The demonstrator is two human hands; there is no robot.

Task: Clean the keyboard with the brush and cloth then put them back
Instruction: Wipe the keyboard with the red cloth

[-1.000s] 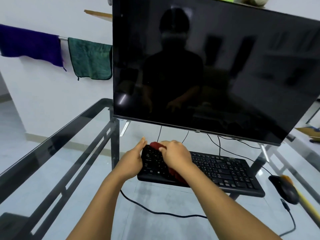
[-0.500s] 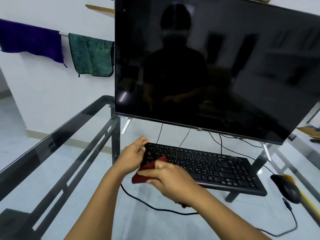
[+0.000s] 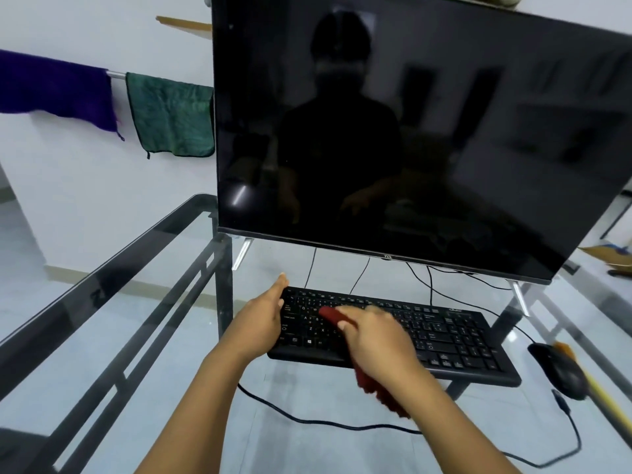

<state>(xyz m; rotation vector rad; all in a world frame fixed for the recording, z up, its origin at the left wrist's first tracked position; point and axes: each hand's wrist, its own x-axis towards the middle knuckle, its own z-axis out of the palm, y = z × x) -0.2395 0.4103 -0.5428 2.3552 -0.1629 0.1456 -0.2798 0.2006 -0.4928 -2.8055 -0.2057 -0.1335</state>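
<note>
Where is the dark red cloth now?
Head view, centre: the dark red cloth lies on the left half of the black keyboard, held by the right hand.

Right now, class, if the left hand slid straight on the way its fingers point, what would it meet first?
Probably the thin black cable hanging below the monitor. The left hand points away past the keyboard's left end; depth is unclear, so it might pass beside it.

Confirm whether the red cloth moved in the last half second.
Yes. The red cloth, in the right hand, went from the front-left corner of the keyboard up onto its left keys.
</note>
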